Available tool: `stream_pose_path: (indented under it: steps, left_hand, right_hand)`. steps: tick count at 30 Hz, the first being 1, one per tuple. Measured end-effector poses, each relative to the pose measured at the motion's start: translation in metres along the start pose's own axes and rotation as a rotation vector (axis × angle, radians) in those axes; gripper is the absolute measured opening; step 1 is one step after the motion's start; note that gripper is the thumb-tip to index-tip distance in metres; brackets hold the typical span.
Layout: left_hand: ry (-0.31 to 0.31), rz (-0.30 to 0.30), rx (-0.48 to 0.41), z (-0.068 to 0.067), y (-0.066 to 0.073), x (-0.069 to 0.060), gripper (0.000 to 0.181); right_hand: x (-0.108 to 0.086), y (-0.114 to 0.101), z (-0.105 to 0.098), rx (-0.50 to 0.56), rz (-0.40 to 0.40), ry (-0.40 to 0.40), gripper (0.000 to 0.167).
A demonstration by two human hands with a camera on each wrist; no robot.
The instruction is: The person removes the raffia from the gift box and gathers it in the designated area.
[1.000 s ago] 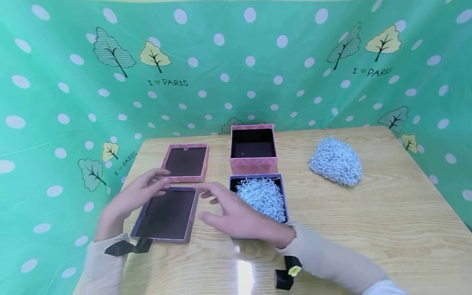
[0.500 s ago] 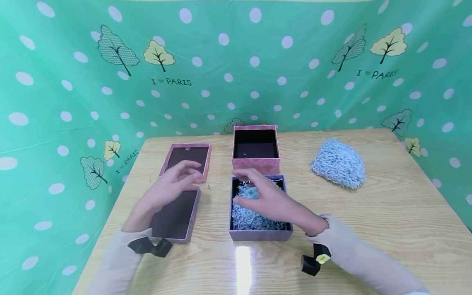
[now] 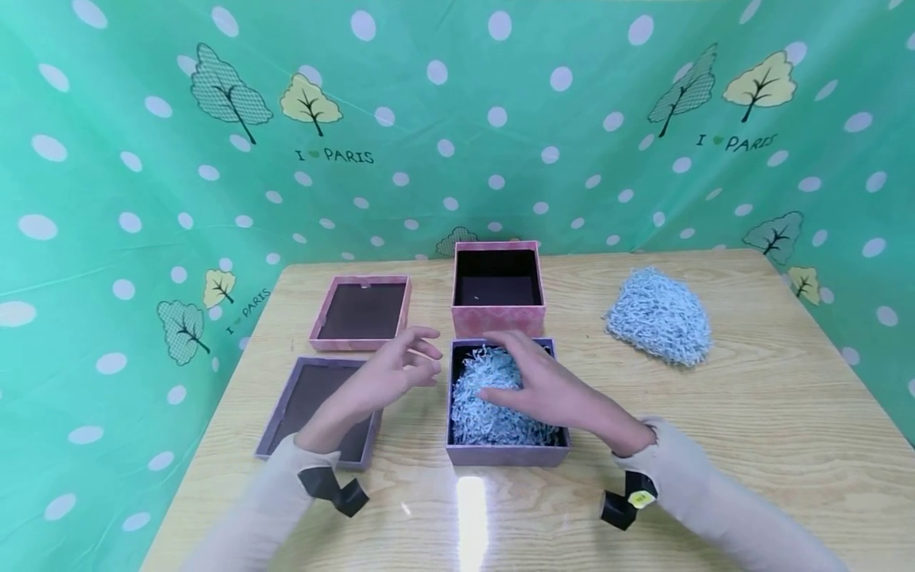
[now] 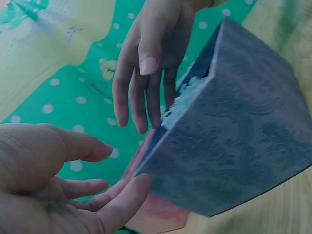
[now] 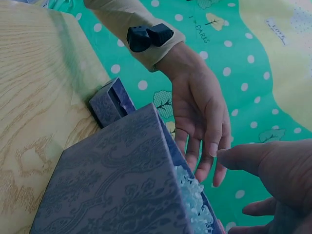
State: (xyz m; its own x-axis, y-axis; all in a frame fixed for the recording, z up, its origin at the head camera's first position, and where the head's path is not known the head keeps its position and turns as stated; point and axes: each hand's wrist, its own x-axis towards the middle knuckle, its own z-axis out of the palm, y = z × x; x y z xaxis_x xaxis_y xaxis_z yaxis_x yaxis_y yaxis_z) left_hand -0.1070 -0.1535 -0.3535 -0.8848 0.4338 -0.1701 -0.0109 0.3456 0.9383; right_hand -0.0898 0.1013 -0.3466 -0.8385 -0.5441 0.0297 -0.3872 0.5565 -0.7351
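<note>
A purple box (image 3: 507, 455) stands upright in the middle of the table, with light blue shredded paper (image 3: 493, 405) filling most of it. My right hand (image 3: 546, 385) hovers over the box and its paper, fingers relaxed, gripping nothing. Left of the box is my left hand (image 3: 396, 372), fingers loosely bent, apart from the box in the head view. In the left wrist view the patterned side of the purple box (image 4: 234, 117) shows beside both hands. Partly behind my left arm lies the purple lid (image 3: 314, 385), its dark inside facing up.
Behind the purple box stands a pink box (image 3: 499, 320) with its dark inside showing. A pink lid (image 3: 360, 310) lies inside-up at the back left. On the right side rests a heap of blue shredded paper (image 3: 659, 316). A green dotted cloth (image 3: 457, 127) hangs behind the table.
My left hand has moved right, from over the lids to near the purple box. My right hand has moved right and slightly away from me, over the box. The boxes and lids stay put.
</note>
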Motion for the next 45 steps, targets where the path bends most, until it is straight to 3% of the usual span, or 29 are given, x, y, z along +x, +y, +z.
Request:
stream_pose_path:
  steps: [9,18,33,45]
  left_hand:
    - [0.018,-0.035,0.029,0.013,-0.005,0.007,0.058]
    - [0.032,-0.07,0.04,0.019,-0.01,0.01,0.062]
    - [-0.042,-0.113,-0.13,0.018,-0.016,0.01,0.062]
    - [-0.046,-0.117,-0.138,0.017,-0.018,0.01,0.062]
  right_hand:
    - [-0.002,0.007,0.001,-0.067,0.06,-0.036,0.076]
    - [0.001,0.008,0.004,-0.106,0.148,-0.144,0.094]
    - [0.012,0.009,0.02,-0.284,0.194,-0.269,0.099]
    - [0.018,0.008,0.027,-0.344,0.235,-0.415,0.097]
